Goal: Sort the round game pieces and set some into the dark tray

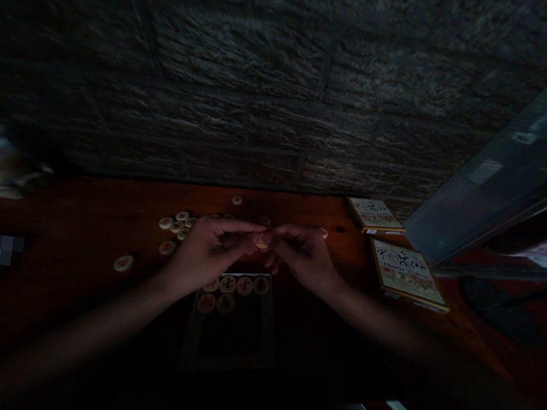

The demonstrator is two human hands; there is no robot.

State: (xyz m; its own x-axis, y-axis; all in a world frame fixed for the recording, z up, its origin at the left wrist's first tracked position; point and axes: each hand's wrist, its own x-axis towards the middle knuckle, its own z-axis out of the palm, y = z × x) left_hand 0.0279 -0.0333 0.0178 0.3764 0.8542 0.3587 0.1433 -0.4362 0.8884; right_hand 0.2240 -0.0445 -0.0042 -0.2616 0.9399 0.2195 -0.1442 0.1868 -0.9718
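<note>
My left hand (210, 245) and my right hand (304, 256) meet above the wooden table, fingers closed around one round Chinese chess piece (262, 241) between their fingertips. Just below them lies a shallow clear tray (235, 344). Along its far side runs a row of flat pieces with red or dark characters, including a piece (244, 286) near the middle. Two more, a red-marked piece (206, 302) and a dark-marked piece (225, 303), form a second row at the left. Part of the tray's far left corner is covered by my left hand.
Loose chess pieces (182, 217) lie left of my hands, with a red-marked piece (123, 263) farther left. On the right are two Chinese chess boxes, a nearer box (408, 273) and a farther box (375, 216). A stone-block wall (281, 71) rises behind the table (84, 220).
</note>
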